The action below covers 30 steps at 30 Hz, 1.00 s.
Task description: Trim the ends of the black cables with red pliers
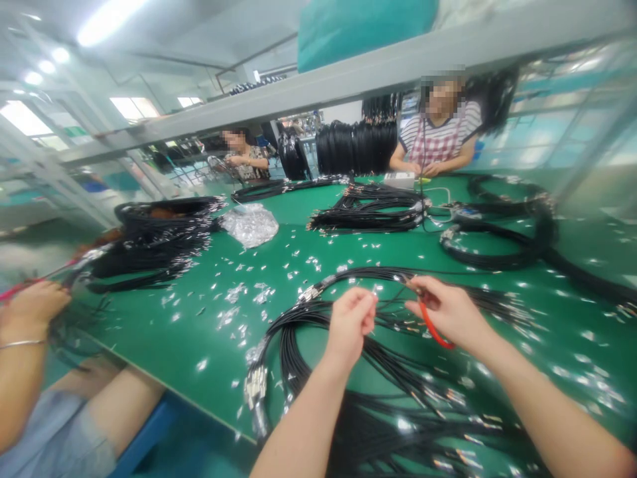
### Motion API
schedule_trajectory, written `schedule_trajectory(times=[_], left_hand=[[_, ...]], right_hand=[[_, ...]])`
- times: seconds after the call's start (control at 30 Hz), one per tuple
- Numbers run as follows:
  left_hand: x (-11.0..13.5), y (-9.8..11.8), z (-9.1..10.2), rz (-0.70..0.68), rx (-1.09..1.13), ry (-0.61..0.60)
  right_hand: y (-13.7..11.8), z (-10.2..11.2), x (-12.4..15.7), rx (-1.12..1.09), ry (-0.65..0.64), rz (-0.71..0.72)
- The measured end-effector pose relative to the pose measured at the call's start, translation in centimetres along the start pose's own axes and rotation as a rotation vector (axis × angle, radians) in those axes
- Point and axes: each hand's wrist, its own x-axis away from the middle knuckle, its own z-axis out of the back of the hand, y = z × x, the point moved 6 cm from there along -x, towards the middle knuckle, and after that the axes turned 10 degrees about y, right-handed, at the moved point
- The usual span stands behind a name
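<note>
My left hand (351, 323) is closed in a pinch over a bundle of thin black cables (348, 398) lying on the green table (209, 345); what its fingertips hold is too small to name. To its right, my right hand (444, 309) is wrapped round a small tool with red handles (432, 328), its tip pointing left toward the left hand. The cables run under both hands and end in small metal tips (255, 384).
Small silver terminals (259, 292) are scattered over the table. More black cable coils (149, 242) (368, 209) (497, 239) lie further back, with a clear bag of parts (250, 224). A co-worker's hand (30, 307) is at the left; two people sit opposite.
</note>
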Motion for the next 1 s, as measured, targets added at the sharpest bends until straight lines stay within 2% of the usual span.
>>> schedule_trajectory(times=[0.07, 0.1, 0.17, 0.23, 0.43, 0.67, 0.83, 1.0], left_hand=[[0.1, -0.7, -0.5, 0.083, -0.065, -0.06], [0.3, -1.2, -0.8, 0.114, -0.102, -0.097], [0.5, -1.9, -1.2, 0.142, -0.161, -0.158], [0.6, -2.4, -1.4, 0.147, -0.204, -0.186], [0.5, -2.9, -1.6, 0.139, -0.294, -0.264], [0.5, -3.6, -1.5, 0.108, -0.456, -0.352], [0.6, -4.8, -1.4, 0.089, -0.534, -0.436], [0.7, -5.8, -1.6, 0.098, -0.648, -0.531]], right_hand=[[-2.1, 1.3, 0.2, -0.101, 0.135, 0.19], [-3.3, 1.6, 0.5, -0.125, 0.161, 0.315], [-5.5, 1.6, 1.2, -0.099, 0.133, 0.533], [-6.6, 1.1, 1.8, -0.011, 0.076, 0.638], [-6.8, -0.4, 2.7, 0.262, -0.017, 0.739], [-7.5, -0.7, 3.8, 0.437, -0.095, 0.824], [-7.1, -1.3, 4.8, 0.504, -0.155, 0.825], [-6.7, -1.4, 5.5, 0.478, -0.253, 0.755]])
